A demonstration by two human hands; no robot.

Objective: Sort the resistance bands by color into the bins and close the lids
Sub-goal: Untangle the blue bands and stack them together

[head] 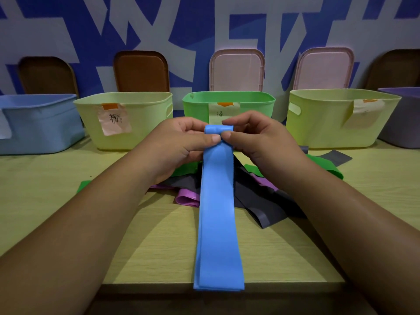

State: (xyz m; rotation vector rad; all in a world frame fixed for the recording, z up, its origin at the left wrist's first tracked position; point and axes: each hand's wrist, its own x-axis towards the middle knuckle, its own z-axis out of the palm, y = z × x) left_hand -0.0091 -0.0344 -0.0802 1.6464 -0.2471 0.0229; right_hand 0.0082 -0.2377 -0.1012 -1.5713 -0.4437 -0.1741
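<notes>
A long blue resistance band [217, 223] lies stretched from the table's near edge up to my hands. My left hand [181, 144] and my right hand [256, 142] both pinch its far end, which is folded over into a small roll. Under my hands lies a heap of bands: green [327, 167], purple [186, 197] and dark grey [268, 210]. Open bins stand in a row behind: a blue bin [38, 130], a yellow-green bin [145, 123] with a paper label, a green bin [229, 103] with a label, another yellow-green bin [329, 123] and a purple bin [404, 119].
Lids lean upright against the blue-and-white wall behind the bins: two brown lids [141, 71] at the left, two pink lids [237, 69] in the middle, one brown at the far right. A small green band piece [83, 185] lies by my left forearm. The wooden table [45, 178] ends near me.
</notes>
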